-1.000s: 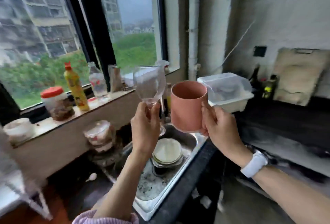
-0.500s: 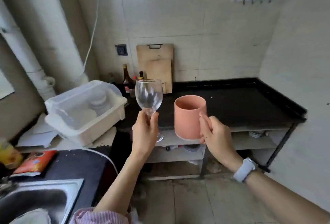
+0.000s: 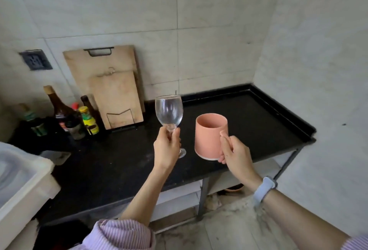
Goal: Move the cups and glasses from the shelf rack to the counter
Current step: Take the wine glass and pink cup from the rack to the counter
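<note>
Pink and clear, a cup (image 3: 210, 136) and a glass (image 3: 169, 113) hang in the air over the middle of the black counter (image 3: 249, 122). The right hand (image 3: 236, 155) wraps its fingers round the cup's handle side, so the cup stays upright. The left hand (image 3: 167, 147) pinches the glass by its thin stem, which keeps fingers off the bowl. Neither thing seems to touch the counter yet. I think both are about to be set down. Boards (image 3: 111, 86) lean on the wall at the counter's back left, and bottles (image 3: 79, 118) crowd the left edge, so the bare middle looks like the safest spot.
</note>
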Tool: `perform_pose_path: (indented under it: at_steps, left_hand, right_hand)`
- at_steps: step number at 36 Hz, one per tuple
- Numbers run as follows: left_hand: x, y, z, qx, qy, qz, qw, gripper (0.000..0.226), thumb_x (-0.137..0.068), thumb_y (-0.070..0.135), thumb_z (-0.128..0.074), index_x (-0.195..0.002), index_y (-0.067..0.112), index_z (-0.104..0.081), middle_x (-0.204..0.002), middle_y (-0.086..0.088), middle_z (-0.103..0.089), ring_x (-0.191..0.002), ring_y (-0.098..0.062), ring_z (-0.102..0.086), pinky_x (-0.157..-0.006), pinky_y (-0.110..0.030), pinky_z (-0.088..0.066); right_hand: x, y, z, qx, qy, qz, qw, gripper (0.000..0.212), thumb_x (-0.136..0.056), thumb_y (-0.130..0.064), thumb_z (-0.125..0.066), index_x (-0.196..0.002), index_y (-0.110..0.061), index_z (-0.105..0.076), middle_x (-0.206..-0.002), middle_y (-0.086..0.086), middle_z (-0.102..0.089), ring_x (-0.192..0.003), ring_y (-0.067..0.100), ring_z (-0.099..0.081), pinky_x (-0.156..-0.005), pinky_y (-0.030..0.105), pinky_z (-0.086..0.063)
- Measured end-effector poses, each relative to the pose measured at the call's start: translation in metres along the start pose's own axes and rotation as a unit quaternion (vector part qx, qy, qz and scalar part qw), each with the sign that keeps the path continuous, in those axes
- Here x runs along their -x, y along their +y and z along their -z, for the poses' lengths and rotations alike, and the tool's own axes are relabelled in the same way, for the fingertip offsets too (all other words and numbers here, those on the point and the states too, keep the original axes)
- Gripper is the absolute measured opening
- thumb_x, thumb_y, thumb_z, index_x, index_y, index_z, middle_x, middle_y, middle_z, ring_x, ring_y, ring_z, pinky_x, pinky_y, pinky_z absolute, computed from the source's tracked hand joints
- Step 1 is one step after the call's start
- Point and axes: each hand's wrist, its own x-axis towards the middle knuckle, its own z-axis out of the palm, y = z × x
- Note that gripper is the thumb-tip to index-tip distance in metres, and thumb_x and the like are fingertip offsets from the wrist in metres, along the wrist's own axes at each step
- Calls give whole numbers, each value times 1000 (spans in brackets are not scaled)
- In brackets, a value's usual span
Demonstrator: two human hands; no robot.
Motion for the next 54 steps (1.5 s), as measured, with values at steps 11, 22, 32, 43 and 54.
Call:
perform_pose_path:
  at_steps: [11, 22, 32, 43, 54]
  left_hand:
    - [-153, -69, -119, -86, -24, 69, 994, 15, -86, 30, -61, -85, 16, -66, -77, 0, -60, -71, -10, -57, -66, -21, -42]
    - [-302, -179, -232, -142, -9, 132, 981, 17, -85, 29, -62, -80, 13, -65, -78, -4, -61, -73, -14, -59, -62, -18, -43]
    - [-392, -252, -277, -161, 24, 153, 975, 22, -84, 30, -63, -66, 20, -55, -73, -2, -61, -66, -9, -56, -59, -19, -39]
    - [-429, -284, -295, -138, 44, 154, 977, 11, -83, 27, -65, -80, 18, -61, -81, 0, -64, -71, -5, -57, -59, -13, -39]
    - [-437, -289, -300, -130, 33, 181, 974, 17, -86, 26, -62, -74, 14, -60, -81, -10, -67, -76, -20, -61, -60, -21, -42]
  right_hand:
    - [-179, 100, -27, 8, -47, -47, 998, 26, -94, -38, -41, -69, -33, -46, -66, -2, -61, -55, -1, -61, -52, 17, -44]
    - [-359, 228, -99, -3, -112, -62, 992, 14, -95, -29, -41, -92, -22, -53, -71, 0, -58, -68, 15, -61, -61, 25, -49]
    - [-447, 286, -163, -35, -127, -98, 986, 22, -95, -29, -42, -84, -14, -53, -73, 4, -61, -66, 7, -59, -59, 14, -40]
    - [-471, 311, -201, -64, -114, -118, 984, 37, -95, -27, -41, -80, 5, -54, -70, 4, -65, -62, 3, -59, -56, 20, -45]
    - [-474, 313, -208, -92, -112, -164, 976, 34, -92, -32, -48, -80, -3, -59, -81, 18, -61, -68, 20, -54, -61, 22, -43]
